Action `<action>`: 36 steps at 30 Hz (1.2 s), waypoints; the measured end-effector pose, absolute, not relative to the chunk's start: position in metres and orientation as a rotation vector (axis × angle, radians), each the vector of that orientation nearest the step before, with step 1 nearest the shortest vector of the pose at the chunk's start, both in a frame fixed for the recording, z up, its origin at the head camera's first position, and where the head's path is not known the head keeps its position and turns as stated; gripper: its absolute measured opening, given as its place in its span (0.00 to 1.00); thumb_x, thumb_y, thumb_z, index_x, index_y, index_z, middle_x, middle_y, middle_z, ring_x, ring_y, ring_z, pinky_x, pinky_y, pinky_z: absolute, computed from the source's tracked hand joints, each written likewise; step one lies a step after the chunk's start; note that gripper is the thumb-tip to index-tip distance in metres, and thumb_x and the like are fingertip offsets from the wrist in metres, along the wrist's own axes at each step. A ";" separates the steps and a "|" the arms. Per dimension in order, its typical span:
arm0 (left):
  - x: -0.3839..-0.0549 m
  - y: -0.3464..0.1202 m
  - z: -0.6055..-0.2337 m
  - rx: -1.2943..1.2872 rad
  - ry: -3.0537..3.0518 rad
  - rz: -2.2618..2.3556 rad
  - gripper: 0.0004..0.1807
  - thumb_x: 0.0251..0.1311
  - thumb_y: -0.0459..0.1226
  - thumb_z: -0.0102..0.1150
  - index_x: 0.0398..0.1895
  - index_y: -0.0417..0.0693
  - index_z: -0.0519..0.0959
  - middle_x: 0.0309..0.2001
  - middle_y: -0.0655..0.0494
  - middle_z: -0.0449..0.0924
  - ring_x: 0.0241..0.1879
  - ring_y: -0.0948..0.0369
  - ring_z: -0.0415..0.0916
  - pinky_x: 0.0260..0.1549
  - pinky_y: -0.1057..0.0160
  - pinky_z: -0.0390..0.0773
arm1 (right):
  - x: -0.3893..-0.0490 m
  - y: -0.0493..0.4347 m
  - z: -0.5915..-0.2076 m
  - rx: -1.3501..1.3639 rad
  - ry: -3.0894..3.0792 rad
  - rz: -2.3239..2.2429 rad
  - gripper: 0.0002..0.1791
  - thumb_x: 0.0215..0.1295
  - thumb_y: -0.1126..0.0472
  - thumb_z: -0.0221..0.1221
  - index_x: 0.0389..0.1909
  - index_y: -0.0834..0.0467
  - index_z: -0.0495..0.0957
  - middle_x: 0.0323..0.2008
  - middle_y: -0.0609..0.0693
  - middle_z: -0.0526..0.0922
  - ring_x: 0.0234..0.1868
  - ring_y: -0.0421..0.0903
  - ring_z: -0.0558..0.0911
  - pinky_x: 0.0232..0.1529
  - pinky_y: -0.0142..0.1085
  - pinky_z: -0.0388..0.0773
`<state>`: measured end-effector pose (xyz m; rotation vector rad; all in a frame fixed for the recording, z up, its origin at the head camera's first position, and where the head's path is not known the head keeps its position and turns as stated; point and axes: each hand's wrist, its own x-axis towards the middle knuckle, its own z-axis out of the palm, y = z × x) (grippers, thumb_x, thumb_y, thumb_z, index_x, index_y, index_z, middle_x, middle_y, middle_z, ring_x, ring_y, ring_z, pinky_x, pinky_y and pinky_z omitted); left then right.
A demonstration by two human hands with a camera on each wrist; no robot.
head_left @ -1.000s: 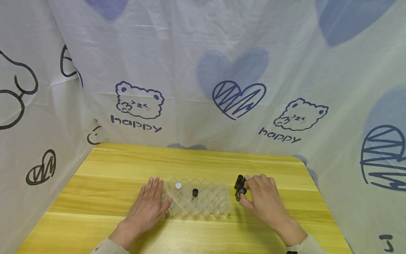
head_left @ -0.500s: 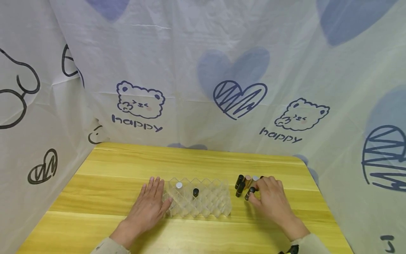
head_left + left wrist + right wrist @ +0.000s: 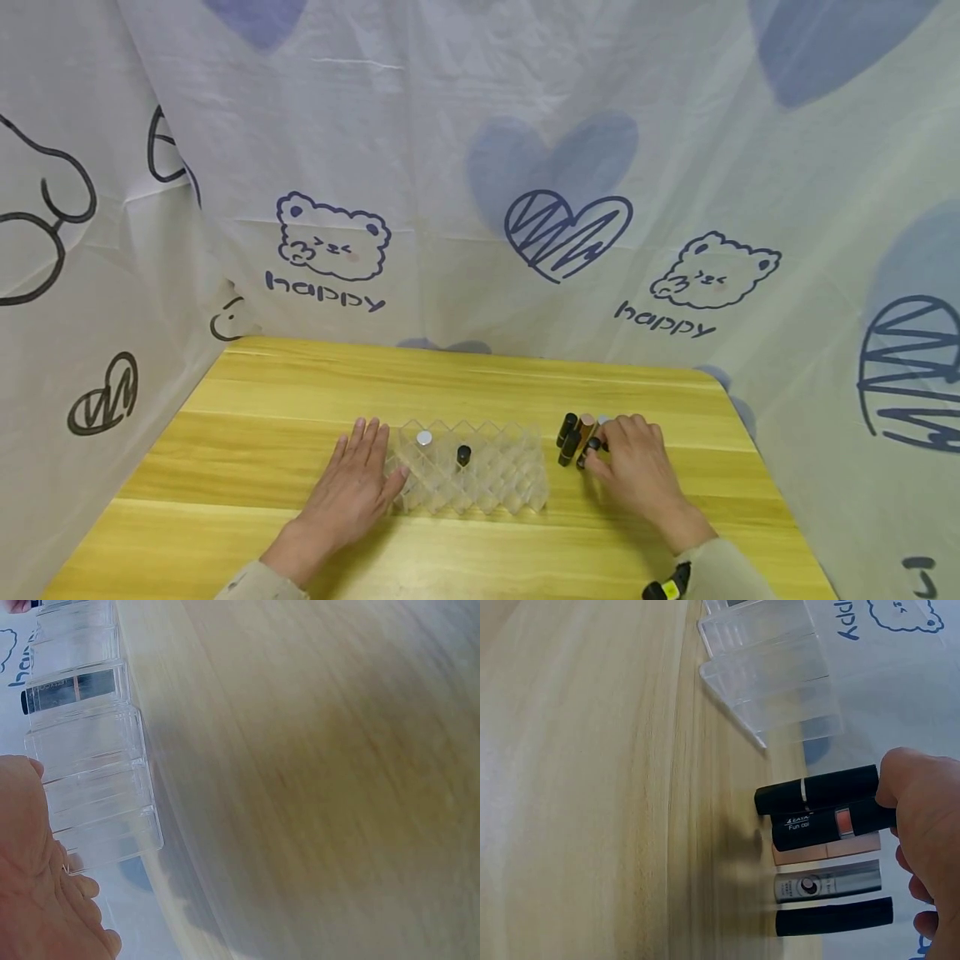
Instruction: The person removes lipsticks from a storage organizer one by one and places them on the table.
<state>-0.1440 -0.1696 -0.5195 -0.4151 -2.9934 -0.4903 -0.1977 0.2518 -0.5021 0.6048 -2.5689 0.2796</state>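
Note:
My left hand lies with straight fingers along the left end of a clear plastic lipstick organizer, its thumb on the near corner. A white-capped tube and a black lipstick stand in separate compartments. To the right of the organizer, my right hand pinches the top of a black lipstick with a pink window, held upright among other tubes. Beside it in the right wrist view stand a black lipstick with a silver ring, a copper tube, a silver tube and another black tube.
A wooden table bears everything. White cloth printed with hearts and bears hangs behind it and at both sides. A dark band circles the right wrist.
The right hand moved right with the black lipstick, away from the two leftmost black tubes, then slightly back left. More standing tubes came into sight. The left hand stayed put.

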 end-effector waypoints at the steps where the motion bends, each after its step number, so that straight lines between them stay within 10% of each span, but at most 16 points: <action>1: -0.144 -0.170 -0.519 -0.416 -2.992 -0.490 0.42 0.83 0.56 0.42 0.82 0.30 0.54 0.82 0.31 0.51 0.83 0.37 0.45 0.79 0.33 0.50 | -0.199 0.252 -0.503 0.600 -2.576 0.278 0.11 0.59 0.58 0.70 0.33 0.58 0.78 0.30 0.49 0.78 0.34 0.49 0.71 0.39 0.42 0.65; 36: -0.143 -0.172 -0.521 -0.438 -2.995 -0.514 0.43 0.84 0.57 0.40 0.82 0.29 0.53 0.82 0.31 0.51 0.83 0.37 0.44 0.79 0.32 0.50 | -0.205 0.250 -0.513 0.525 -2.648 0.255 0.12 0.61 0.56 0.70 0.35 0.58 0.79 0.31 0.49 0.78 0.34 0.50 0.71 0.39 0.43 0.65</action>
